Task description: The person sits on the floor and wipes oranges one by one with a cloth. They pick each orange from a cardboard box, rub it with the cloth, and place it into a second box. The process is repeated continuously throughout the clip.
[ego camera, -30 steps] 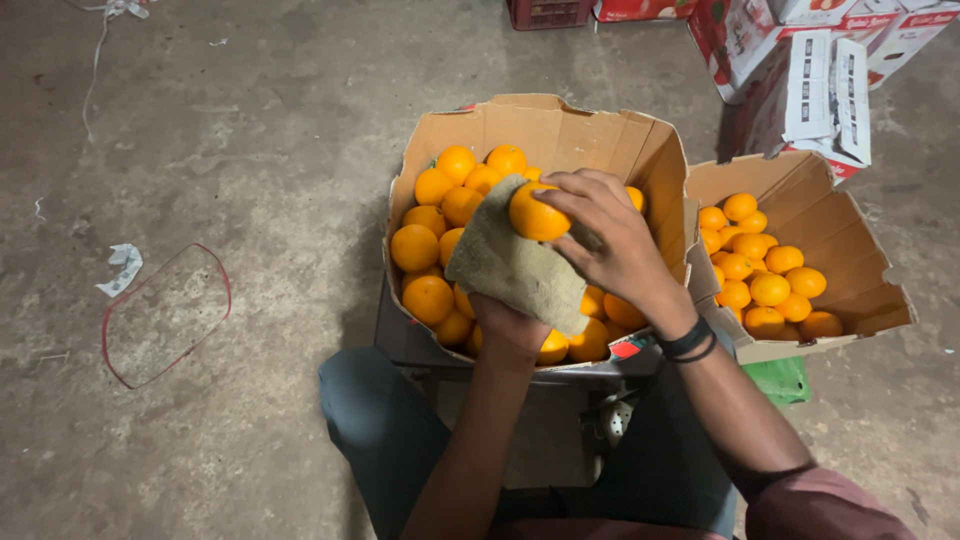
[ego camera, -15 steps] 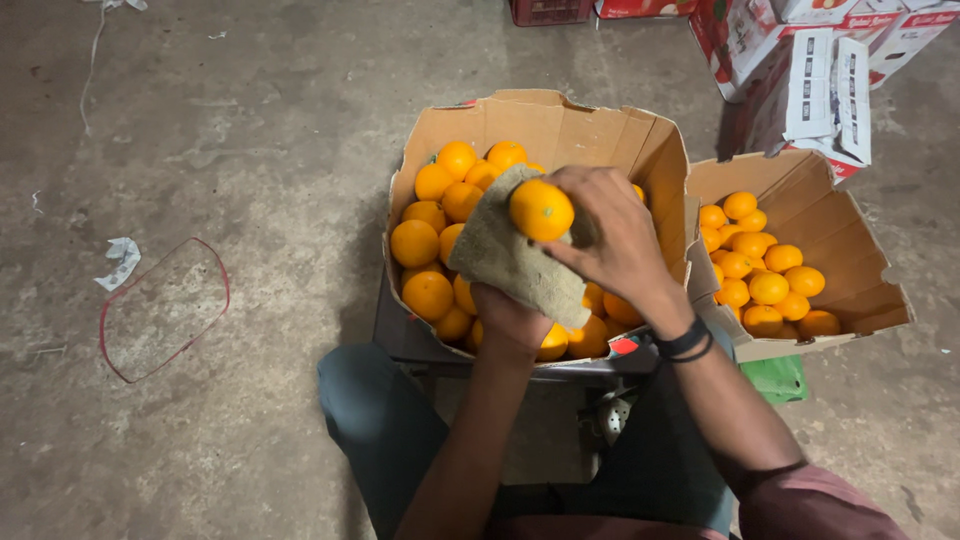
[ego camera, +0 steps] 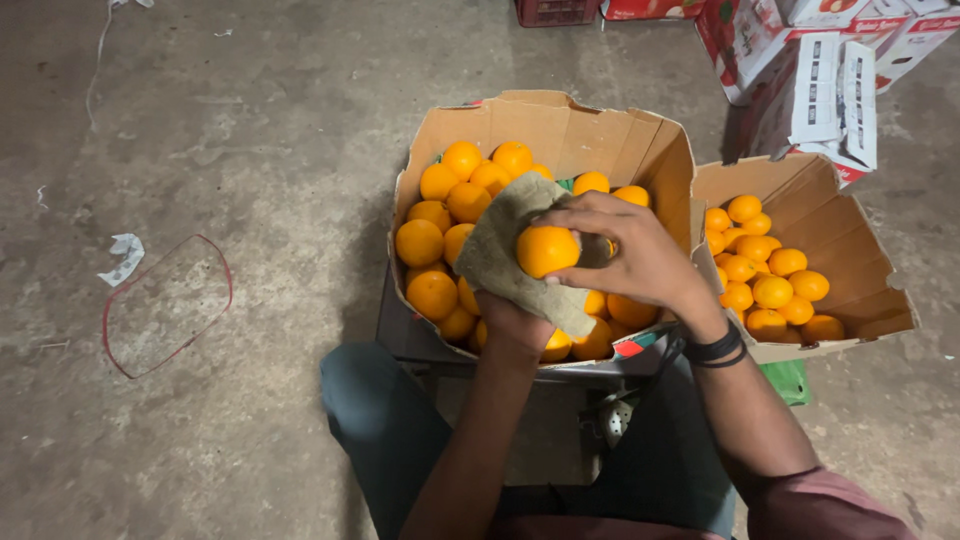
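We see the right hand (ego camera: 640, 258) curled around one orange (ego camera: 547, 249), fingers (ego camera: 575, 215) bent over its top and thumb beneath, pressing it into a drab cloth (ego camera: 500, 250). The left hand (ego camera: 515, 322) is mostly hidden under that cloth, cupped closed around it from below. Both hover above the large cardboard box (ego camera: 560, 125) of oranges, near its right wall; a smaller box (ego camera: 850, 250) stands just beside.

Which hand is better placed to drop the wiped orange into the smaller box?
Right. The right hand already grips the orange and is nearer the smaller box; the left hand is under the cloth.
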